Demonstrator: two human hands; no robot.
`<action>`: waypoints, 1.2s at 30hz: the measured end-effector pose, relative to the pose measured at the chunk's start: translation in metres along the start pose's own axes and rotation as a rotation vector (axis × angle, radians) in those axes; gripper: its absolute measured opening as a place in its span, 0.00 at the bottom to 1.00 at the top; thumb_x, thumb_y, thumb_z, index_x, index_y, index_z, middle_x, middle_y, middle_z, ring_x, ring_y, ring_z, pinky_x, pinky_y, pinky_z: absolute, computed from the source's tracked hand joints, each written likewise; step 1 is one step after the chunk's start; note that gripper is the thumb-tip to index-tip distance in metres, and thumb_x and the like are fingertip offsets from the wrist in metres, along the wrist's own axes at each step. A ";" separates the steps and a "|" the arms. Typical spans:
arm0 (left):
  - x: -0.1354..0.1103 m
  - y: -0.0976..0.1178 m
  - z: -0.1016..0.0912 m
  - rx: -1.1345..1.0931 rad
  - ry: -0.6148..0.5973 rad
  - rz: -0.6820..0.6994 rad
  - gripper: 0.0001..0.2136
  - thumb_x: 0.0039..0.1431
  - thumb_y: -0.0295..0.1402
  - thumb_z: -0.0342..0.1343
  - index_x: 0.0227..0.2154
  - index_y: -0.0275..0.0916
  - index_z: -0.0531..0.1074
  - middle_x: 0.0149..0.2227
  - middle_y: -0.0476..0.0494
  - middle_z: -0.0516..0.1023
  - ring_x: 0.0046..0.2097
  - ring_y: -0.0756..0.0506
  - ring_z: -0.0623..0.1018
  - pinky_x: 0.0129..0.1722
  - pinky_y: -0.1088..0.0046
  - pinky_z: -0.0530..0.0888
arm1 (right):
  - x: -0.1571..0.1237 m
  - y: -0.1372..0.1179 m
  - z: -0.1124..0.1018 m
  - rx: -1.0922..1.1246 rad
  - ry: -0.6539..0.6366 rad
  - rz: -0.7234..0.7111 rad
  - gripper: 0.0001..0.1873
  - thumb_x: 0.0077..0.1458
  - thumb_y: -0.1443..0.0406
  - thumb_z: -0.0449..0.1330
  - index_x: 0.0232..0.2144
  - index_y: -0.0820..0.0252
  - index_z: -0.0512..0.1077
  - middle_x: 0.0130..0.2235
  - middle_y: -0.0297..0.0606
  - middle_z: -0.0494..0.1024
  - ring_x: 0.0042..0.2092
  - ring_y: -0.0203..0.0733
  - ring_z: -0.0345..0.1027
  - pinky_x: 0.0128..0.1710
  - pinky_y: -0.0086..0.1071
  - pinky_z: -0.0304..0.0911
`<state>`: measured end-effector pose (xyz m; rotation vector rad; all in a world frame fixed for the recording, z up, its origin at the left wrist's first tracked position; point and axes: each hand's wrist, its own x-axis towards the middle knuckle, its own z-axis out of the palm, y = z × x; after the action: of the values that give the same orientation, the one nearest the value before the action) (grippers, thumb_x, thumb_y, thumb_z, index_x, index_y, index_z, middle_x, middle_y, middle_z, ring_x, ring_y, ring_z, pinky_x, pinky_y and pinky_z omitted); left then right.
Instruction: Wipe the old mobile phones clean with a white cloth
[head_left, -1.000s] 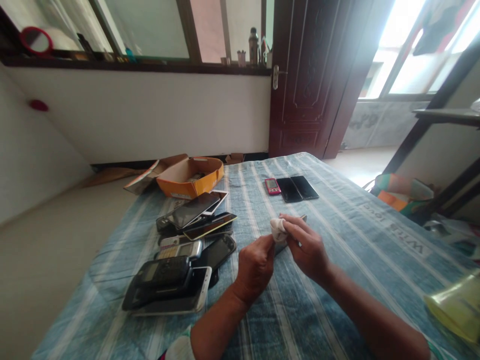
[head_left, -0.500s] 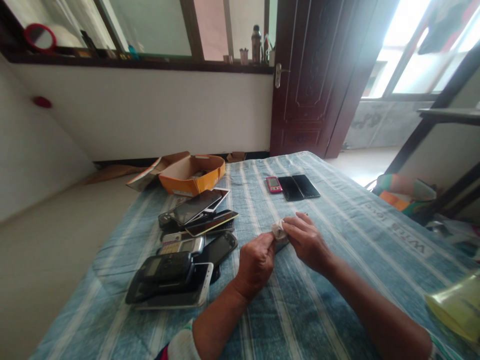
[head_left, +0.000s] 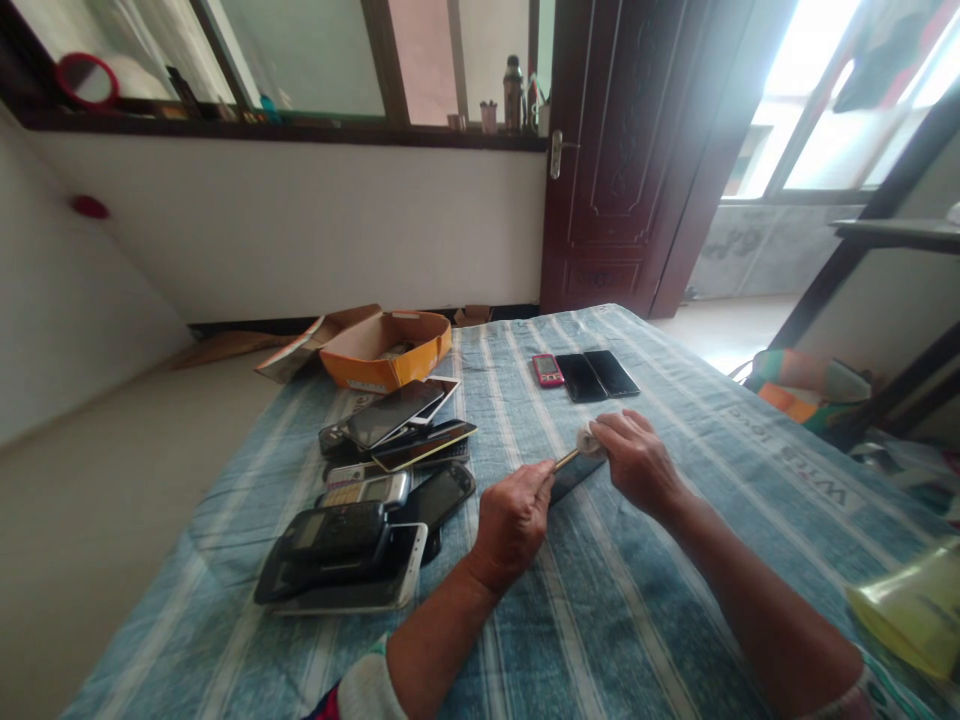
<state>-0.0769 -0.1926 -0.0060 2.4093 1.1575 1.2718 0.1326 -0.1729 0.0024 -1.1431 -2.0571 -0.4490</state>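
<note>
My left hand (head_left: pixel 513 518) is closed around the near end of a dark mobile phone (head_left: pixel 576 479), which is tilted just above the cloth-covered table. Its thin gold-coloured edge faces up. My right hand (head_left: pixel 639 462) pinches a crumpled white cloth or tissue (head_left: pixel 587 440) against the far end of that edge. Left of my hands lies a pile of old phones, among them a silver keypad phone (head_left: pixel 367 492) and a black handset (head_left: pixel 337 540) on top of a large white-edged phone (head_left: pixel 415 578). Beyond my hands, a pink phone (head_left: pixel 547 371) rests beside two black phones (head_left: pixel 611 372).
An open orange box (head_left: pixel 382 372) stands at the table's far left, its lid folded back. A yellow translucent item (head_left: pixel 915 610) sits at the right edge. The striped blue tablecloth (head_left: pixel 675 640) covers the table. Behind it are a wall and a dark red door (head_left: pixel 615 150).
My right hand and the white cloth have slid along the phone's edge, away from my left hand, uncovering more of the phone. My left hand keeps its grip in nearly the same place.
</note>
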 end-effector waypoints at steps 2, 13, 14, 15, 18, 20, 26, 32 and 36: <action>0.000 0.000 0.000 0.002 -0.003 0.001 0.12 0.64 0.30 0.48 0.45 0.38 0.76 0.38 0.41 0.83 0.38 0.45 0.82 0.39 0.71 0.79 | -0.002 0.005 0.001 -0.032 0.005 0.027 0.16 0.60 0.73 0.46 0.40 0.62 0.73 0.40 0.45 0.76 0.39 0.45 0.68 0.46 0.40 0.61; 0.000 0.002 0.000 0.005 0.014 0.021 0.12 0.64 0.30 0.49 0.45 0.39 0.76 0.38 0.41 0.83 0.39 0.45 0.82 0.39 0.72 0.79 | -0.006 0.011 0.002 -0.102 -0.015 0.270 0.16 0.54 0.76 0.47 0.34 0.59 0.73 0.32 0.39 0.72 0.31 0.41 0.66 0.28 0.30 0.58; -0.001 0.001 0.000 0.007 0.016 0.021 0.12 0.64 0.30 0.49 0.45 0.39 0.76 0.38 0.42 0.83 0.39 0.45 0.82 0.39 0.72 0.79 | -0.005 0.009 0.001 -0.118 0.003 0.273 0.16 0.55 0.76 0.47 0.34 0.59 0.73 0.32 0.39 0.72 0.31 0.41 0.66 0.28 0.30 0.57; -0.001 0.001 0.000 0.009 0.015 0.019 0.12 0.64 0.30 0.49 0.45 0.39 0.76 0.38 0.42 0.83 0.39 0.45 0.82 0.39 0.72 0.79 | -0.004 0.006 0.000 -0.128 0.022 0.258 0.16 0.56 0.76 0.47 0.34 0.59 0.73 0.32 0.39 0.72 0.32 0.41 0.66 0.29 0.30 0.58; 0.000 0.001 0.000 0.007 0.011 0.006 0.12 0.65 0.30 0.48 0.45 0.39 0.76 0.38 0.41 0.83 0.39 0.45 0.82 0.39 0.72 0.79 | 0.000 -0.009 -0.002 -0.119 0.071 0.129 0.15 0.60 0.74 0.47 0.34 0.60 0.73 0.33 0.42 0.73 0.35 0.43 0.66 0.35 0.33 0.60; 0.001 0.002 0.000 -0.009 0.008 -0.003 0.12 0.65 0.30 0.48 0.44 0.38 0.76 0.38 0.41 0.82 0.38 0.45 0.82 0.39 0.72 0.78 | 0.003 -0.023 -0.002 -0.084 0.079 0.025 0.14 0.62 0.72 0.47 0.35 0.61 0.73 0.36 0.43 0.74 0.38 0.44 0.66 0.39 0.35 0.61; 0.001 0.004 -0.002 -0.030 -0.024 -0.015 0.12 0.66 0.30 0.47 0.41 0.36 0.76 0.35 0.41 0.82 0.36 0.45 0.82 0.37 0.72 0.78 | 0.002 -0.046 0.003 0.020 0.030 -0.101 0.14 0.63 0.72 0.47 0.37 0.60 0.73 0.39 0.44 0.74 0.43 0.46 0.66 0.43 0.38 0.61; 0.000 0.002 -0.001 -0.016 0.000 -0.006 0.12 0.65 0.30 0.48 0.45 0.36 0.75 0.38 0.40 0.83 0.39 0.44 0.82 0.40 0.71 0.78 | 0.001 -0.021 0.002 -0.112 0.076 -0.078 0.13 0.64 0.71 0.48 0.37 0.62 0.74 0.37 0.43 0.76 0.42 0.45 0.67 0.45 0.39 0.60; 0.000 0.003 -0.001 -0.028 -0.005 -0.010 0.13 0.65 0.30 0.48 0.45 0.35 0.75 0.39 0.40 0.83 0.39 0.44 0.82 0.40 0.70 0.78 | 0.001 -0.015 0.002 -0.162 0.120 -0.062 0.12 0.63 0.71 0.50 0.36 0.62 0.74 0.35 0.42 0.76 0.41 0.43 0.68 0.46 0.38 0.60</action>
<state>-0.0762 -0.1946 -0.0040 2.3825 1.1418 1.2700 0.1188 -0.1796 0.0021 -1.1198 -1.9847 -0.7083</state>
